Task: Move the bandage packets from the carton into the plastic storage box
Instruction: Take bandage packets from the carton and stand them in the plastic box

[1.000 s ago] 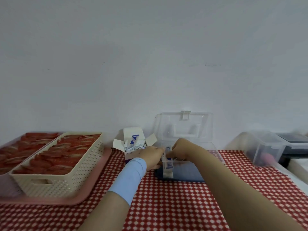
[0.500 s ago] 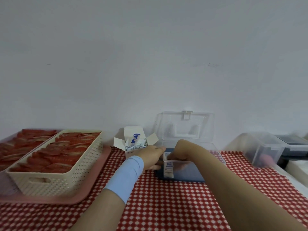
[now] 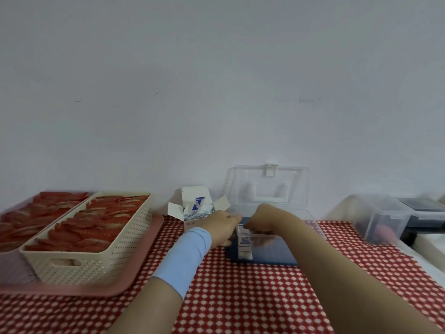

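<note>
Two hands meet at the open plastic storage box [image 3: 277,251]. The right hand [image 3: 262,219] dips inside its left end, fingers curled onto upright bandage packets [image 3: 244,245]; whether they pinch is unclear. The left hand [image 3: 221,227] lies against the box's left wall, its grip unreadable. Left of the box, the carton [image 3: 192,222] holds more packets.

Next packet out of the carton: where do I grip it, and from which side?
Pinch the top edge of the blue-marked packet, which stands upright above the others. Come from above: the carton is open at the top, and its walls hide the packet's lower part.
</note>
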A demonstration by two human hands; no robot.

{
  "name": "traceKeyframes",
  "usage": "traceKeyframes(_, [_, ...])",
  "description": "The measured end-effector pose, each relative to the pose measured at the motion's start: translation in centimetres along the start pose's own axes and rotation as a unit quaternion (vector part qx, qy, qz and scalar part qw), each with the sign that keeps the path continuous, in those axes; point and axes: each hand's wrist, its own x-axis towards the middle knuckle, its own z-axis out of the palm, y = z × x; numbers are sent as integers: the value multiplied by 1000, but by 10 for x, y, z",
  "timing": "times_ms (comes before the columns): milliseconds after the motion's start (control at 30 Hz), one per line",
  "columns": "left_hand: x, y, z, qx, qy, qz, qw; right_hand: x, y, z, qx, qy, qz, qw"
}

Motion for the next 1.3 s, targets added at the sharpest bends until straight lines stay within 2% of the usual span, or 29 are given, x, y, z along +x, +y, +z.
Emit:
traceKeyframes(67, [-3,0,-4,10,16,9,1000,-3,2,-4,0,3,-18,1000])
traceKeyframes(133, [-14,3,-13,-43,39,2,998,-6,3,-8,-19,2,-20,1000])
traceKeyframes(200, [-25,6,-27,-100,35,-9,994,-7,5,-15,17,20,-20,999])
traceKeyframes(267, [-36,4,-47,-121,59,14,991,-8,3,-22,61,56,-43,996])
traceKeyframes(333, [-40,-4,-64,-76,142,39,986,-11,-6,-28,87,100,-101,986])
traceKeyframes(400, [-38,-18,-76,-58,222,52,972,-16,-21,-27,89,129,-198,968])
traceKeyframes(500, [-31,-41,-78,-57,288,43,955,-18,-43,-14,82,110,-301,944])
traceKeyframes(700, [-23,-69,-61,-71,269,21,960,2,-68,24,-13,102,-346,932])
traceKeyframes(900, [-16,-74,-59,-40,230,22,972,13,-81,36,47,137,-377,915])
traceKeyframes(1033, [-12,-74,-61,-25,286,16,958,11,-90,29,95,138,-406,898])
traceKeyframes(1100, [-11,-77,-60,-53,301,19,952,14,-88,26,77,120,-393,908])
traceKeyframes(1200, [-5,-84,-57,-122,301,23,945,21,-79,29,-19,91,-348,933])
traceKeyframes(1300, [0,-90,-56,-164,297,35,940,25,-77,43,-11,109,-342,933])
